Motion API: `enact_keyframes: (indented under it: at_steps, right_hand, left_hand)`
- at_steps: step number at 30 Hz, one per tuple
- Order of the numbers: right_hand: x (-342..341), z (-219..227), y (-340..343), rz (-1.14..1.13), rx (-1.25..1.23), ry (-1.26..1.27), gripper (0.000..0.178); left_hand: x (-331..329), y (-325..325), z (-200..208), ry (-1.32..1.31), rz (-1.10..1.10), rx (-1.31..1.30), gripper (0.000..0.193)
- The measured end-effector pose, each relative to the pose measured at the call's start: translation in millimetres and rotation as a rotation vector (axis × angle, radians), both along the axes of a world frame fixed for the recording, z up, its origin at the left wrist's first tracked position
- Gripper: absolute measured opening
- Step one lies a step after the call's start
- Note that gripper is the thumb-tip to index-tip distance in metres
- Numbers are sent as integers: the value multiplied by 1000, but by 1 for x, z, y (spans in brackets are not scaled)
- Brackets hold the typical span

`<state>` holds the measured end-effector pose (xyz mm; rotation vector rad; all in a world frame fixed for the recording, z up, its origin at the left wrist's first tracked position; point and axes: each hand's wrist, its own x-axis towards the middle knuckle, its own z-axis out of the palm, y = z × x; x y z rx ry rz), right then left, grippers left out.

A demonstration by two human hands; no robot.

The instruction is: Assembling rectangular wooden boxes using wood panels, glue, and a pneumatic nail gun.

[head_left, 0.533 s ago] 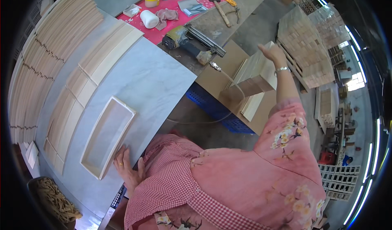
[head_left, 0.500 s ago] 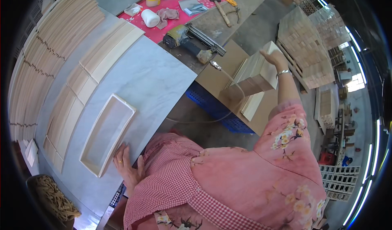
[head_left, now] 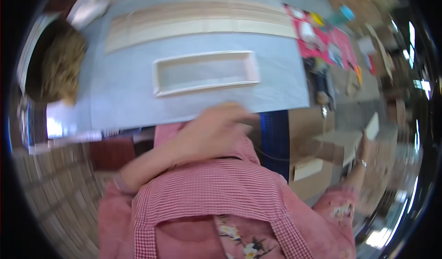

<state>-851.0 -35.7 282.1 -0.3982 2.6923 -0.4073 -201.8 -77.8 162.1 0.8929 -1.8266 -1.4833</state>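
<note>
On the grey-white tabletop lies a rectangular frame of thin pale wood, with the tabletop showing through its middle. My left hand, smeared by motion, hovers around the table's near edge, just below the frame and apart from it. Whether its fingers are open or closed is lost in the blur. Far to the right, my right hand is beside a stack of pale wooden boards. A thin wooden board juts up from that hand, apparently gripped; the fingers are mostly hidden.
A row of flat wooden strips runs along the back of the table. At the left stands a bin of tan bands. A nail gun lies beyond the right edge, near a pink cloth. A blue crate sits below.
The view has swung toward the table. My left hand has left the frame's side and moved rightward across my front. At the stack, a thin board now stands out by my right hand.
</note>
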Motion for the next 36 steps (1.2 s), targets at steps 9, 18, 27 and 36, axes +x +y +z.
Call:
enact_keyframes:
  at_steps: [9, 18, 27, 36]
  right_hand:
    - [117, -85, -104, 763, -387, 674, 76]
    - [276, -96, -169, 1371, -628, 782, 78]
    - [437, -109, -162, 2005, -819, 387, 87]
    - [473, -117, -158, 2193, -674, 88, 84]
  left_hand:
    - [-46, 50, 123, 103, 80, -774, 18]
    - [-26, 79, 112, -56, 204, -988, 17]
    - [44, 99, 145, -638, 93, -784, 59]
    - [152, 53, -41, -887, 769, -384, 47]
